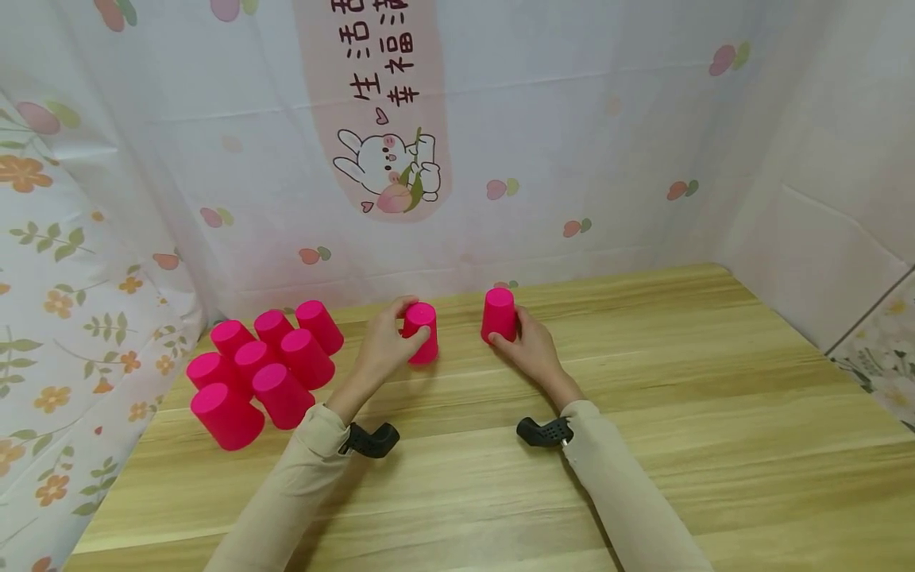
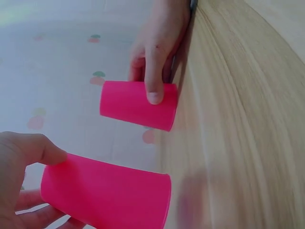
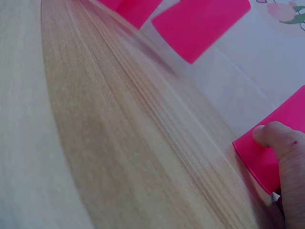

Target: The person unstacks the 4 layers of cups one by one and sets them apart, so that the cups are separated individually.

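My left hand point(image 1: 384, 343) holds an upside-down pink cup point(image 1: 423, 315), thumb on its near side and fingers round the far side. In the left wrist view this cup point(image 2: 107, 193) hangs a little above the table, with a shadow beside its rim. To the right, my right hand point(image 1: 536, 349) grips a second upside-down pink cup point(image 1: 499, 310). Its thumb point(image 3: 274, 133) presses low on the cup's wall, and the rim is right at the tabletop in the right wrist view. A gap separates the two cups; the right hand's far fingers are mostly hidden.
On the left of the wooden table point(image 1: 457, 492) several more pink cups point(image 1: 281, 393) stand upside down in a close group, beside my left forearm. A printed cloth point(image 1: 543, 143) hangs behind the table's back edge. Each wrist carries a black mount point(image 1: 375, 441).
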Demonstrator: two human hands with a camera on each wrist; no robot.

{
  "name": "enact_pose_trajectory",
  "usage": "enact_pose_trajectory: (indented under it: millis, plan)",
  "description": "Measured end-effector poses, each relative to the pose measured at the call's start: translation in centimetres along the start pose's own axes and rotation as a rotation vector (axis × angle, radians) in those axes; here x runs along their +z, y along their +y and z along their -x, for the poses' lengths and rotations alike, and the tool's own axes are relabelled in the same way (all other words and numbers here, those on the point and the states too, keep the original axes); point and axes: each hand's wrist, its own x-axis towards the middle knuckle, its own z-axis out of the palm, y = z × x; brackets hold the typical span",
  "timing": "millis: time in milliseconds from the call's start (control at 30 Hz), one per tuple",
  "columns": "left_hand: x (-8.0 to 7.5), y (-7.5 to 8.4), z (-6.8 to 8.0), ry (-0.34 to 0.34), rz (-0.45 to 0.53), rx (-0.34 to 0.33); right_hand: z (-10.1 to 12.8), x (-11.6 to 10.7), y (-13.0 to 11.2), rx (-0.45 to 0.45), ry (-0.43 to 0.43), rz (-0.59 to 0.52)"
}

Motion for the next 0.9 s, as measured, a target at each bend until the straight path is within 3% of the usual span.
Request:
enact_pose_trajectory:
  millis: [267, 400, 900]
  plan:
    - [-2.1, 0.2, 1.1, -0.019, -0.135, -0.009, 0.1, -0.1, -0.1, 0.0, -0.006, -0.012]
    - [-3.1, 0.0, 1.6, 0.003, -0.212, -0.004, 0.1, -0.1, -0.1, 0.01, -0.008, -0.014]
    - [-5.8, -1.6, 2.8, 0.013, -0.281, -0.058, 0.1, -0.2, -0.1, -0.01, -0.005, -0.015]
